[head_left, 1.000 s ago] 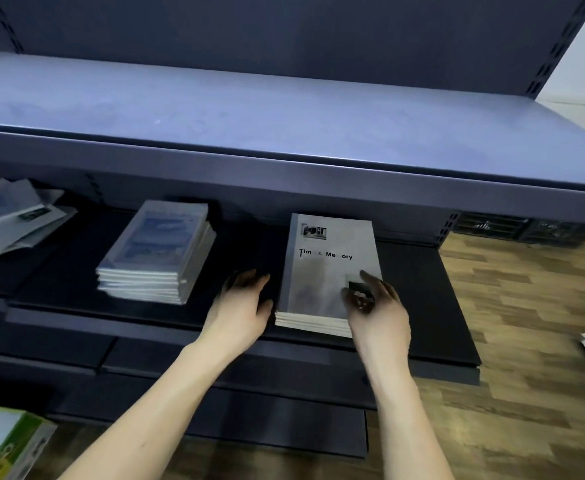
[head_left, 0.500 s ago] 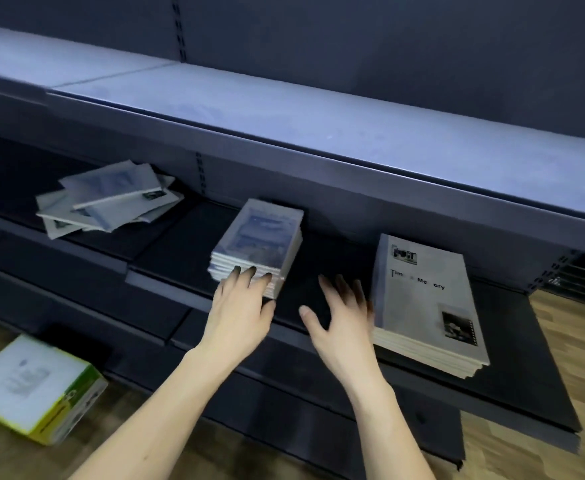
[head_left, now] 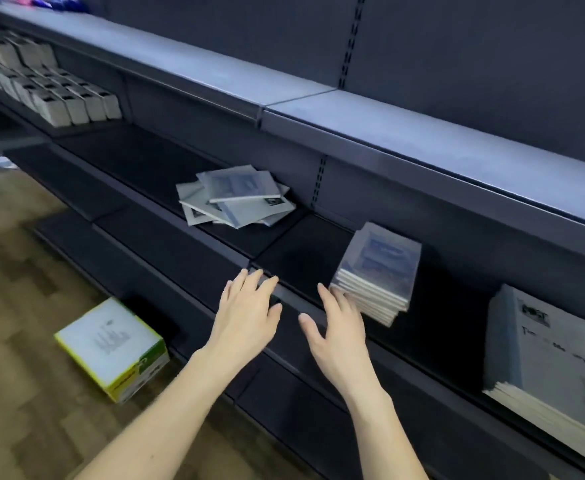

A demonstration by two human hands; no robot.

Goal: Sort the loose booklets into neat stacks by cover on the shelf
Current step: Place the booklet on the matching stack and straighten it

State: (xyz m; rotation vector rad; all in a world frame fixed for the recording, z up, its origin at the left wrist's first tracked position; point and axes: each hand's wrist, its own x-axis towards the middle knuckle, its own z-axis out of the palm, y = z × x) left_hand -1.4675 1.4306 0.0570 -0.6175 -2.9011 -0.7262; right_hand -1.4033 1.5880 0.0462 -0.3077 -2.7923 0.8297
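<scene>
A messy pile of loose booklets [head_left: 237,197] lies on the dark middle shelf [head_left: 294,237], left of centre. To its right stands a neat stack with blue-printed covers [head_left: 377,271]. At the far right sits a neat stack with grey covers and black lettering [head_left: 547,368]. My left hand [head_left: 247,313] hovers open over the shelf's front edge, holding nothing. My right hand [head_left: 336,325] is open too, its fingertips next to the lower left corner of the blue-cover stack; whether they touch it I cannot tell.
A long grey upper shelf [head_left: 353,109] overhangs the middle one. Rows of small grey-white boxes [head_left: 48,88] fill the shelf at far left. A white box with a yellow-green edge [head_left: 111,348] sits on the wooden floor below. A lower dark shelf [head_left: 304,410] juts out under my arms.
The view has swung left, bringing the loose pile toward the centre. Both hands left the grey-cover stack and moved left; my left hand came off the blue-cover stack and now hovers beyond it.
</scene>
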